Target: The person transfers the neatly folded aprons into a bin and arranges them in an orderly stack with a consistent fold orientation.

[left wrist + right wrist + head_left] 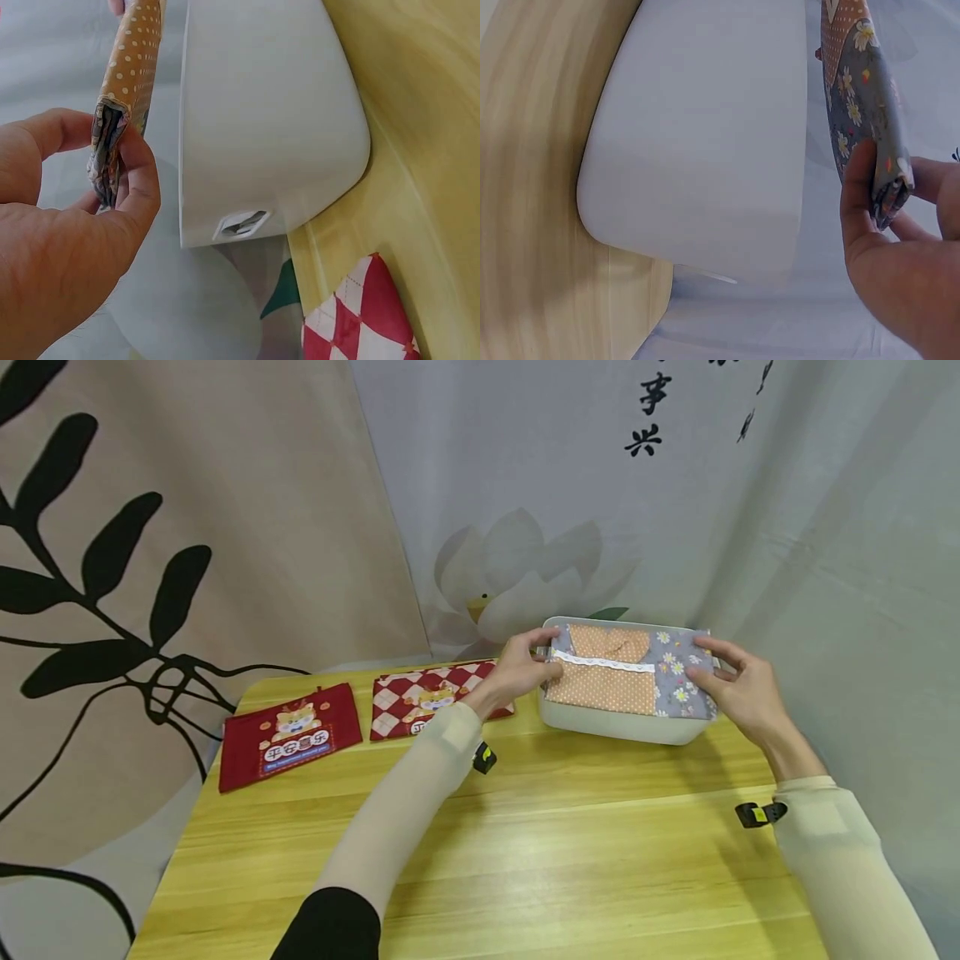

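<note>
Two hands pinch a fabric pouch [626, 672] by its ends above a white bin [622, 725]: left hand [517, 668], right hand [738, 689]; two red pouches [288, 735] lie left.

My right hand [900, 247] pinches the pouch [859, 97] at its grey floral end, thumb in front. Left of my grip sits the white bin [705, 142] on the table [532, 187].

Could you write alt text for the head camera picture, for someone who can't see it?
Two hands, left and right, hold a patchwork fabric pouch by its ends just above a white tub on a yellow wooden table. Two red pouches lie to the left.
</note>
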`<state>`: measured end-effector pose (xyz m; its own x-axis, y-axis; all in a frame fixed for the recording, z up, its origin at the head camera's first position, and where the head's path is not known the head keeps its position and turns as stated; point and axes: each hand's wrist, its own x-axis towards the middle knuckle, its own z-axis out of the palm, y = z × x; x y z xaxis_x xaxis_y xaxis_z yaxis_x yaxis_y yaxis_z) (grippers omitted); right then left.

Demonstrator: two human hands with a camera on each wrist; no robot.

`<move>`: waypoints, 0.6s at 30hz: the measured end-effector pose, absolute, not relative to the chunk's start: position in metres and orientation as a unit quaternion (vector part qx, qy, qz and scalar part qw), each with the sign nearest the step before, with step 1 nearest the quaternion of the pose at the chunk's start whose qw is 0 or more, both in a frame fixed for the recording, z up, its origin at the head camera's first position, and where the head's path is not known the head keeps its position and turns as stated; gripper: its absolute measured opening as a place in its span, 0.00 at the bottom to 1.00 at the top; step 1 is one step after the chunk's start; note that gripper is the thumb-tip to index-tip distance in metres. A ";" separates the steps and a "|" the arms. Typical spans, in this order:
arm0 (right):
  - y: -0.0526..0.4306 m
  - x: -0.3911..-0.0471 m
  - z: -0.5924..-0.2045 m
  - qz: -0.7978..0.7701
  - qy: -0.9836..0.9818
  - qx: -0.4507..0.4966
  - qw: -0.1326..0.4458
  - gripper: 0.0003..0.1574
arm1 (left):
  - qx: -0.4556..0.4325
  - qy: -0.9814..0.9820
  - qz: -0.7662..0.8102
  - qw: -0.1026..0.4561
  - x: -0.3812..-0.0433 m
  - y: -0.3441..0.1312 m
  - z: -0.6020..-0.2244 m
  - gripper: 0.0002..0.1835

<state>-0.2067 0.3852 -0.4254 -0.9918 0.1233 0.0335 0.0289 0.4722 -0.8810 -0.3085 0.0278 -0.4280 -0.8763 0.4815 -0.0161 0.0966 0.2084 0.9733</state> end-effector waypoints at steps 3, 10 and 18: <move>0.385 -0.211 -0.425 0.514 -0.855 -0.046 0.043 0.42 | 0.184 0.763 0.599 0.157 -0.312 0.030 -0.427 0.43; 0.385 -0.220 -0.425 0.540 -0.840 -0.054 0.033 0.43 | 0.175 0.766 0.598 0.156 -0.321 0.032 -0.427 0.42; 0.385 -0.227 -0.430 0.511 -0.857 -0.057 0.040 0.42 | 0.179 0.770 0.593 0.152 -0.327 0.034 -0.430 0.41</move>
<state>-0.2269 0.3846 -0.4303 -0.9903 0.1388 0.0101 0.0570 0.4708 -0.8804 -0.3269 0.0338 -0.4299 -0.8898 0.4558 -0.0224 0.0952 0.2334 0.9677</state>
